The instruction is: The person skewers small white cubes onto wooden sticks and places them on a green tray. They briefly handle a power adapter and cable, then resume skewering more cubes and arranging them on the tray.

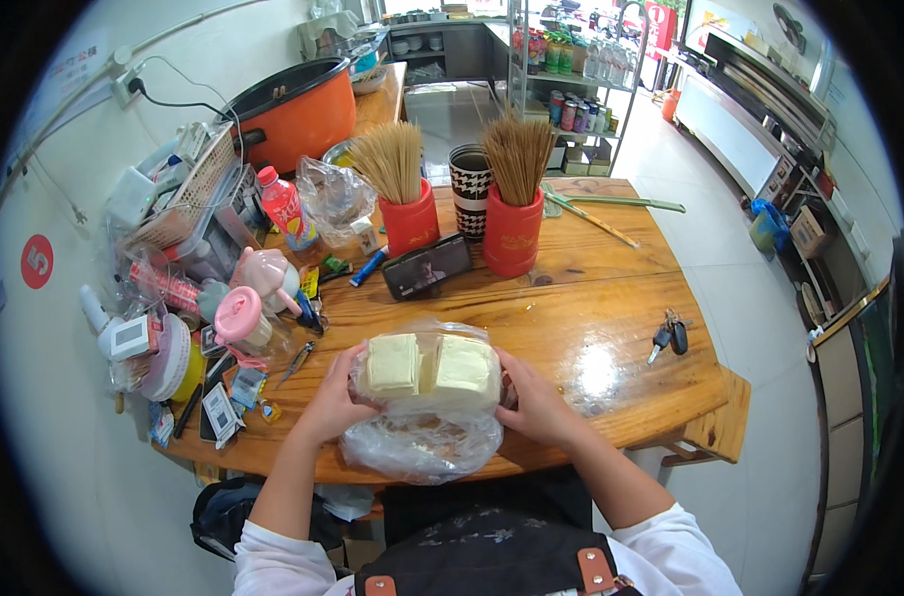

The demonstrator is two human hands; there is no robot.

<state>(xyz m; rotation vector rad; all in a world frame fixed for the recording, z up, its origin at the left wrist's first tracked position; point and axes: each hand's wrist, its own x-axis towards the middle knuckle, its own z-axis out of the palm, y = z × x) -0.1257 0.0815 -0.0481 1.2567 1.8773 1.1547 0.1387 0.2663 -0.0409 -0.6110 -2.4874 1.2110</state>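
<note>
Two stacks of pale yellow square food sheets [464, 363], perhaps tofu skin or dough wrappers, sit side by side with a narrow gap between them. A clear plastic bag [422, 447] lies under and around them, its crumpled mouth spread towards me at the table's near edge. From the left side my left hand [341, 406] grips the bag, thumb by the lower corner of the left stack. Against the right stack, my right hand [530, 395] holds the bag's other side with the fingers curved. The fingertips of both hands are partly hidden by plastic.
Beyond the bag on the wooden table [571, 313] stand a propped phone [428, 267] and two red holders [513, 235] of bamboo skewers. Keys [671, 335] lie right. Left are a pink-lidded cup [242, 316], small tweezers [296, 363] and clutter. A wooden stool [709, 428] stands beyond the right edge.
</note>
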